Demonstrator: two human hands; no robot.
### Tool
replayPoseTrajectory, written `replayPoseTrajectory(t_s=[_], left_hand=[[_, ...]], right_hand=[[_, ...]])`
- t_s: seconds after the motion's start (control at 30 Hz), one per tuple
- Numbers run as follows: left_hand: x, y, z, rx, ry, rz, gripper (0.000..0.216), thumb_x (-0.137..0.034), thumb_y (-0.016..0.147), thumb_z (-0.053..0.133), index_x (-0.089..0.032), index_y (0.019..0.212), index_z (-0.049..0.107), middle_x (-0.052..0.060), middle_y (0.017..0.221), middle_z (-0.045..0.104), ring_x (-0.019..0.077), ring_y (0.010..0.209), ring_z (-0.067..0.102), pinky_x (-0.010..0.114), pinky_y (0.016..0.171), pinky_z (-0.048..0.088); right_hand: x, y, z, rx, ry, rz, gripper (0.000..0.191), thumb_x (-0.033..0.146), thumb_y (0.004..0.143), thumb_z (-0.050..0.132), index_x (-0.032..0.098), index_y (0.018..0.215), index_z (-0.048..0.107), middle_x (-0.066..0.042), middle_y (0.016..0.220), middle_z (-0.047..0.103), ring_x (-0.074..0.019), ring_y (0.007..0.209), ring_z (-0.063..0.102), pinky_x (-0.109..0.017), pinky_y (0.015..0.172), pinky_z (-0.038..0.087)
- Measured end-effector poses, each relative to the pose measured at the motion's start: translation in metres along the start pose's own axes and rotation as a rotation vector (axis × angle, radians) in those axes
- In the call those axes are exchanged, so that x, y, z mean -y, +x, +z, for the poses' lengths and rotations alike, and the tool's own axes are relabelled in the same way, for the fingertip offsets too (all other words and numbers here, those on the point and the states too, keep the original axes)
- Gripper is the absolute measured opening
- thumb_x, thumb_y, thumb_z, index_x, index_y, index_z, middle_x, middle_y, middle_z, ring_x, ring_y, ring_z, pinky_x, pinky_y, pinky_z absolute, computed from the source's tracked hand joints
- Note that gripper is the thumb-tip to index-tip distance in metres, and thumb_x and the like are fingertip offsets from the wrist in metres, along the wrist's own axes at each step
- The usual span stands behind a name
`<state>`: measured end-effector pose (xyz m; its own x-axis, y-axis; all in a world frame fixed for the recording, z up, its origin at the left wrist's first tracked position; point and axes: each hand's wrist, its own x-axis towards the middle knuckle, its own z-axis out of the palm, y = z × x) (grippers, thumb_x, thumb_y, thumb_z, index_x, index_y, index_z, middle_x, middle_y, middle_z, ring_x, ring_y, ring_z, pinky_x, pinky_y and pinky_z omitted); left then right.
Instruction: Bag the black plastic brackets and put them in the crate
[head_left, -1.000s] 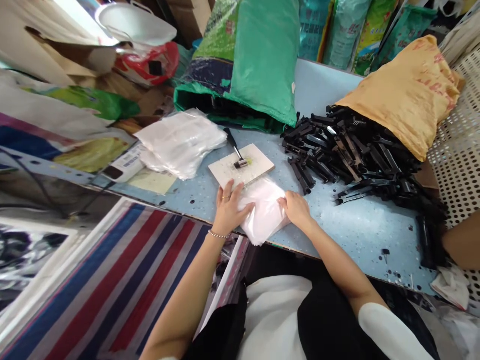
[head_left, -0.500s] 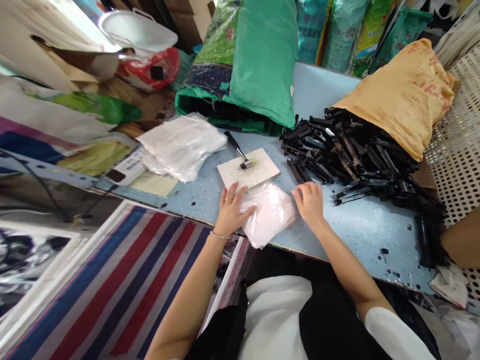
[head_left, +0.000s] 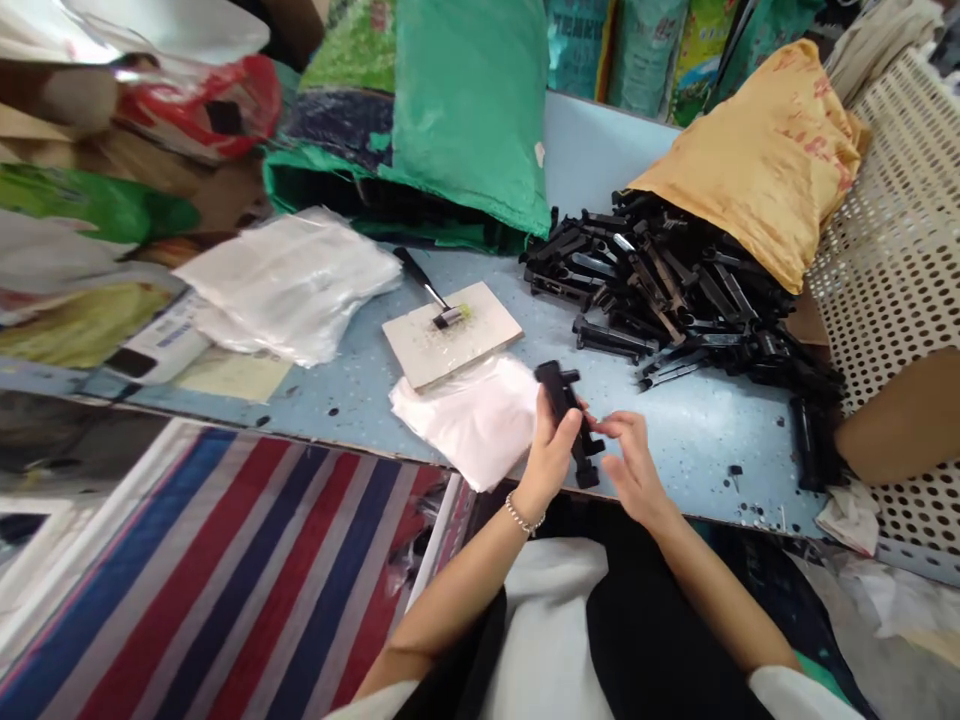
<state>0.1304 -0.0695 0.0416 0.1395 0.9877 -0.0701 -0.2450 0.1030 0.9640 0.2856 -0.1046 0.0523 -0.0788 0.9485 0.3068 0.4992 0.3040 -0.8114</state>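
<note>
A long black plastic part (head_left: 568, 415) with short side projections is held tilted above the table's front edge, my left hand (head_left: 549, 455) closed around it. My right hand (head_left: 634, 462) is just right of the part, fingers apart and bent toward it; whether a fingertip touches it I cannot tell. Left of my hands lies a stack of thin white plastic bags (head_left: 480, 415). Behind that stack, a pale flat board (head_left: 420, 350) carries a hammer (head_left: 425, 282) with a black handle and a head of metal and yellow-green.
Similar black parts (head_left: 675, 290) spill in a heap from a yellow sack (head_left: 757, 150). A green sack (head_left: 472, 110) lies open at the back. More clear bags (head_left: 292, 280) are at left. A perforated pale panel (head_left: 900, 260) borders the right side.
My left hand has left the white bags and now grips a black part. My right hand has come close beside it. The view has shifted to the right.
</note>
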Motion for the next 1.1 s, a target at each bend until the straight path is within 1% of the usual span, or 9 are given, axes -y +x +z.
replayPoseTrajectory(t_s=[0.17,0.37,0.53,0.73,0.8,0.87,0.97,1.03,1.1], left_hand=[[0.003,-0.017,0.018,0.253,0.1,-0.069,0.083,-0.053,0.097,0.06,-0.027,0.162,0.016,0.012,0.127,0.06,0.0176,0.085,0.065,0.038,0.083,0.058],[0.008,-0.02,0.021,0.3,0.362,0.084,0.075,-0.055,0.095,0.061,-0.024,0.156,0.03,0.018,0.152,0.045,0.0318,0.13,0.057,0.049,0.107,0.05],[-0.001,-0.018,0.023,0.471,0.16,-0.14,0.07,-0.055,0.1,0.052,-0.027,0.158,0.023,0.014,0.127,0.059,0.0173,0.077,0.068,0.036,0.067,0.06],[-0.005,-0.024,0.026,0.37,0.306,0.05,0.075,-0.053,0.09,0.069,-0.024,0.15,0.035,0.017,0.143,0.053,0.0277,0.112,0.067,0.043,0.093,0.058],[-0.009,-0.021,0.026,0.372,0.199,-0.1,0.072,-0.055,0.093,0.064,-0.024,0.149,0.032,0.015,0.132,0.059,0.022,0.091,0.071,0.038,0.076,0.061],[-0.016,-0.015,0.026,0.335,0.028,-0.265,0.067,-0.057,0.095,0.059,-0.024,0.147,0.031,0.009,0.116,0.064,0.0146,0.068,0.067,0.031,0.059,0.057],[-0.025,-0.008,0.029,0.252,-0.116,-0.343,0.061,-0.056,0.092,0.063,-0.025,0.137,0.037,0.003,0.101,0.066,0.0111,0.062,0.065,0.024,0.053,0.054],[-0.027,-0.007,0.03,0.218,-0.133,-0.347,0.057,-0.054,0.09,0.066,-0.025,0.132,0.041,0.001,0.096,0.066,0.0109,0.063,0.066,0.022,0.054,0.054],[-0.026,-0.008,0.028,0.175,-0.136,-0.353,0.054,-0.055,0.09,0.066,-0.024,0.127,0.044,0.0,0.093,0.066,0.0109,0.062,0.067,0.02,0.051,0.053]], right_hand=[[-0.001,0.013,-0.031,-0.145,-0.178,0.014,0.032,0.05,0.105,0.04,0.023,0.098,0.057,-0.006,0.09,0.058,-0.0231,0.086,0.054,-0.041,0.083,0.046],[-0.003,0.01,-0.044,0.031,0.229,0.481,0.046,0.064,0.102,0.039,0.025,0.077,0.045,0.003,0.065,0.045,-0.0159,0.062,0.044,-0.03,0.061,0.039],[0.006,0.007,-0.065,0.103,0.047,0.409,0.046,0.067,0.093,0.055,0.023,0.076,0.054,-0.001,0.075,0.055,-0.0167,0.073,0.049,-0.03,0.068,0.037],[0.007,0.007,-0.063,0.282,0.455,0.647,0.059,0.073,0.098,0.027,0.026,0.066,0.04,0.006,0.052,0.032,-0.0127,0.048,0.029,-0.029,0.051,0.029],[0.007,0.001,-0.062,0.305,0.237,0.535,0.062,0.073,0.1,0.025,0.024,0.07,0.047,0.003,0.057,0.044,-0.0148,0.053,0.04,-0.03,0.056,0.034],[0.011,-0.01,-0.059,0.31,-0.107,0.265,0.061,0.072,0.101,0.032,0.021,0.078,0.057,-0.004,0.071,0.058,-0.0185,0.067,0.051,-0.032,0.064,0.038],[0.018,-0.027,-0.045,0.364,-0.483,-0.141,0.054,0.064,0.103,0.041,0.019,0.085,0.064,-0.009,0.082,0.066,-0.0219,0.076,0.055,-0.034,0.069,0.038],[0.02,-0.036,-0.034,0.388,-0.58,-0.272,0.051,0.058,0.105,0.041,0.018,0.085,0.065,-0.01,0.082,0.068,-0.0222,0.076,0.056,-0.035,0.068,0.037],[0.012,-0.044,-0.035,0.407,-0.589,-0.261,0.052,0.058,0.106,0.039,0.019,0.084,0.066,-0.01,0.082,0.069,-0.0222,0.076,0.057,-0.035,0.068,0.037]])
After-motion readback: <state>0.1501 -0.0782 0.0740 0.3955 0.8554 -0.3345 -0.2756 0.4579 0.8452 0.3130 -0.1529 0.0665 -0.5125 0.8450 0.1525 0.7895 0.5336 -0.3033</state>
